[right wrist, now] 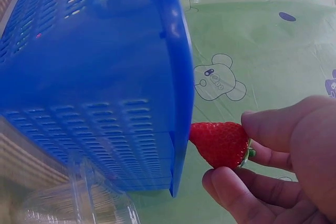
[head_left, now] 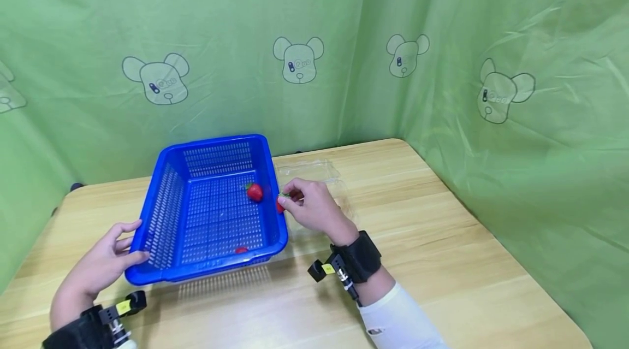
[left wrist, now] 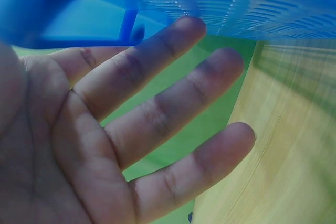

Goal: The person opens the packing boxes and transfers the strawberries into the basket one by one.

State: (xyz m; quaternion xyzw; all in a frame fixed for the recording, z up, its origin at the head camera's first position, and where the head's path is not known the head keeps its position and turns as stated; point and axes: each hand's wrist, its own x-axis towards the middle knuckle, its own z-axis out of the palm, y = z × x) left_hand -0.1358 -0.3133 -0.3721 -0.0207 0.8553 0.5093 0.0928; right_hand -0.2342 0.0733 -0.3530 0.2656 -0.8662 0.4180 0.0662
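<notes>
My left hand (head_left: pixel 100 261) holds the near left corner of a blue plastic basket (head_left: pixel 208 274), thumb over the rim and other fingers extended along the outside in the left wrist view. The basket's near side is tilted up, with a shadow beneath it. A red strawberry (right wrist: pixel 220 142) with green leaves is pinched between thumb and fingers of my right hand (head_left: pixel 314 207), its tip right at the basket's right rim. Inside the basket lies another strawberry (head_left: pixel 254 192) on the right, and a red one (head_left: pixel 241 250) shows partly behind the near rim.
A clear plastic container (head_left: pixel 314 169) with its lid up stands right of the basket, partly behind my right hand. Everything is on a wooden table (head_left: pixel 442 272). A green curtain (head_left: pixel 334 108) with bear drawings hangs behind and at both sides.
</notes>
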